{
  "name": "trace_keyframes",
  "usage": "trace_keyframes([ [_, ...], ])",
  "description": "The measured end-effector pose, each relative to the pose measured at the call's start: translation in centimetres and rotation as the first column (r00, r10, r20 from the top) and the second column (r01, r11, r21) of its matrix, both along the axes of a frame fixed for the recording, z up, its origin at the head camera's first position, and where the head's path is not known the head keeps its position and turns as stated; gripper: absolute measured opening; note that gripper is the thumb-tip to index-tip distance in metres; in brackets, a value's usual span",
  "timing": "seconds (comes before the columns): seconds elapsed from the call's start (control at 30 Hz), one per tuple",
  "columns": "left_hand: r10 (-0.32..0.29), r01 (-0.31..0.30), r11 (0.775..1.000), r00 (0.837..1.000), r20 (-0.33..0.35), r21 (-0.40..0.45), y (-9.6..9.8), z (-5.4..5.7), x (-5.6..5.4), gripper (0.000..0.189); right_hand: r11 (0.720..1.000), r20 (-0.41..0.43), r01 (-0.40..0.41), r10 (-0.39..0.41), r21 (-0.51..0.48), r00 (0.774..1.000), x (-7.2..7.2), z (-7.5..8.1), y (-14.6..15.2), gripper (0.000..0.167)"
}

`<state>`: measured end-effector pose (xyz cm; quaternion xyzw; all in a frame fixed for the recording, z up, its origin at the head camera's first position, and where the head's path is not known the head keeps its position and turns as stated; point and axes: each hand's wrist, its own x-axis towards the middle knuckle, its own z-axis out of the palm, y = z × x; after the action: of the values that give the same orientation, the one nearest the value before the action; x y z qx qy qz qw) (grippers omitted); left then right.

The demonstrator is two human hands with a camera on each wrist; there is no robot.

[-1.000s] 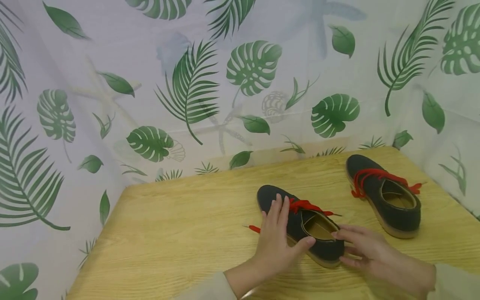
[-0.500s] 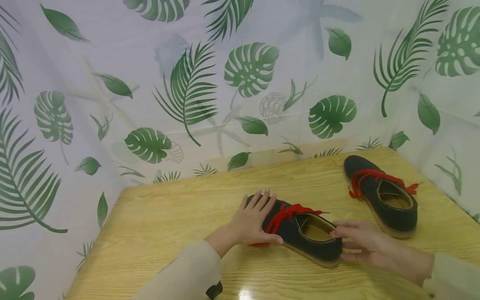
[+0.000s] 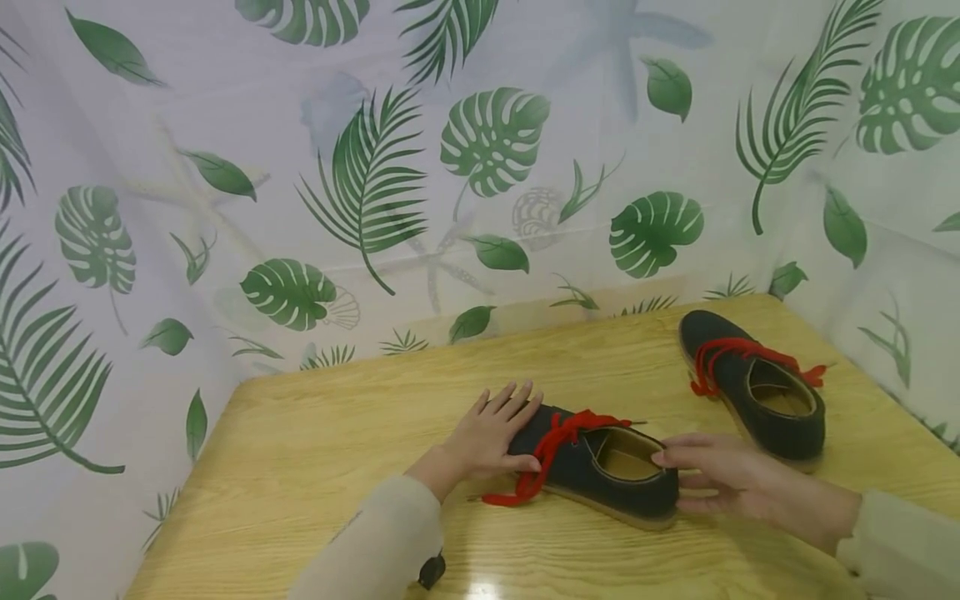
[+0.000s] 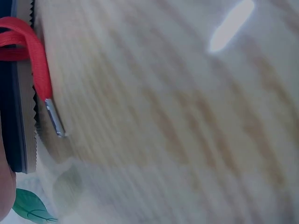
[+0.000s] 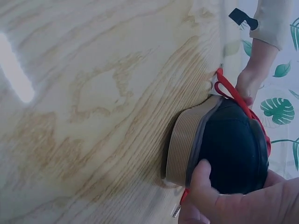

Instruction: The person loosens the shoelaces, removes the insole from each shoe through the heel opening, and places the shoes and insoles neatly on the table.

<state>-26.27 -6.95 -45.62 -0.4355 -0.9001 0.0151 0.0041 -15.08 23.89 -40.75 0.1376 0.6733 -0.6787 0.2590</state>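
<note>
A dark shoe with a tan sole [image 3: 600, 492] lies on the table, its toe to the left and its heel to the right. Its red lace [image 3: 558, 433] is loose, with one tipped end hanging over the near side. My left hand [image 3: 480, 437] rests on the toe with fingers spread and the thumb near the lace; the toe's tip is hidden. At the heel, my right hand [image 3: 723, 471] pinches the back of the shoe at the collar. The right wrist view shows fingers on both sides of the dark heel [image 5: 229, 149].
A matching dark shoe [image 3: 787, 433] with red laces [image 3: 735, 346] stands behind and to the right. Both are on a wood-grain table [image 3: 337, 467]. A leaf-print cloth [image 3: 420, 208] hangs along the back and sides.
My left hand has moved left from the shoe's middle to its toe. The toe has swung towards me, while my right hand has stayed at the heel.
</note>
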Motion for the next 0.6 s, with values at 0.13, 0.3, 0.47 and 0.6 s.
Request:
trace_keyframes([
  [0.13, 0.031, -0.031, 1.000, 0.999, -0.042, 0.004, 0.1, -0.2, 0.5, 0.116, 0.999, 0.012, 0.022, -0.022, 0.041, 1.000, -0.2, 0.5, -0.1, 0.073],
  [0.3, 0.075, -0.072, 0.997, 0.995, -0.068, 0.036, 0.5, -0.4, 1.5, 0.115, 0.998, 0.029, 0.059, -0.060, 0.032, 0.998, 0.0, 0.7, 0.1, 0.070],
  [0.47, 0.140, -0.137, 0.989, 0.988, -0.065, 0.054, 0.3, -0.8, 2.7, 0.113, 0.994, 0.042, 0.111, -0.111, 0.005, 0.993, 0.1, 0.5, 0.2, 0.030],
  [0.6, 0.187, -0.183, 0.978, 0.982, -0.031, 0.096, 0.1, -0.7, 3.9, 0.110, 0.994, 0.055, 0.114, -0.113, -0.004, 0.992, -0.2, 0.6, 0.2, 0.020],
])
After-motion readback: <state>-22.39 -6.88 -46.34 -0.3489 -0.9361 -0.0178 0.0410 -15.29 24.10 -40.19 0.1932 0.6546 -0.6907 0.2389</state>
